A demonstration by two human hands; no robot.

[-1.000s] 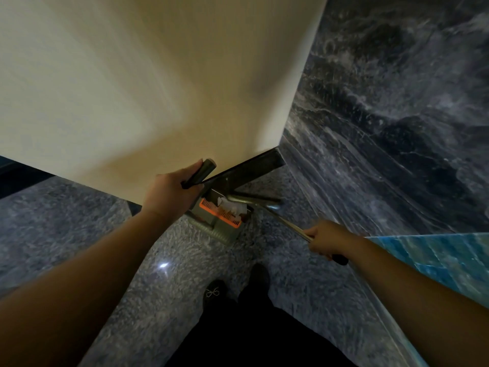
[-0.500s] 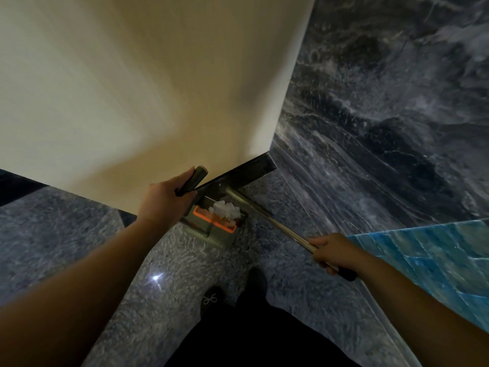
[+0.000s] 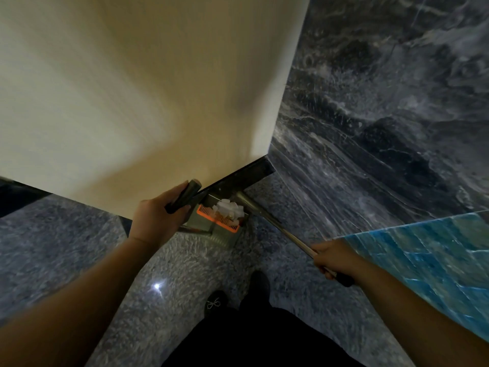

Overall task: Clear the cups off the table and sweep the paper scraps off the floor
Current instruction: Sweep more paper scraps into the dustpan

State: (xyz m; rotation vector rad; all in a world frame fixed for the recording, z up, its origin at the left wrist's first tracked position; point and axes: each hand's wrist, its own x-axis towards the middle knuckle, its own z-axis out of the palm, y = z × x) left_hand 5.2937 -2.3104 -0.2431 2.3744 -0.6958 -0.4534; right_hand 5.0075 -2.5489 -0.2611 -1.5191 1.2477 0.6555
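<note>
My left hand (image 3: 156, 218) grips the dark handle (image 3: 185, 196) of a grey dustpan (image 3: 225, 235) that rests on the floor against the foot of a cream wall. White paper scraps (image 3: 229, 209) lie piled inside the dustpan, behind its orange comb edge (image 3: 219, 221). My right hand (image 3: 334, 259) holds the metal broom handle (image 3: 275, 221), which slants up-left to the dustpan's right side; the broom head is hidden. No cups or table are in view.
A cream wall (image 3: 132, 88) fills the upper left, with a dark baseboard (image 3: 246, 174) at its foot. A dark marble wall (image 3: 383, 115) and a blue tiled panel (image 3: 428, 263) close the right. My black shoes (image 3: 238, 295) stand on the speckled grey floor (image 3: 66, 255).
The broom handle has swung from lying across the dustpan's front to its right side. More white scraps are now piled in the dustpan. My right hand shifted right and down.
</note>
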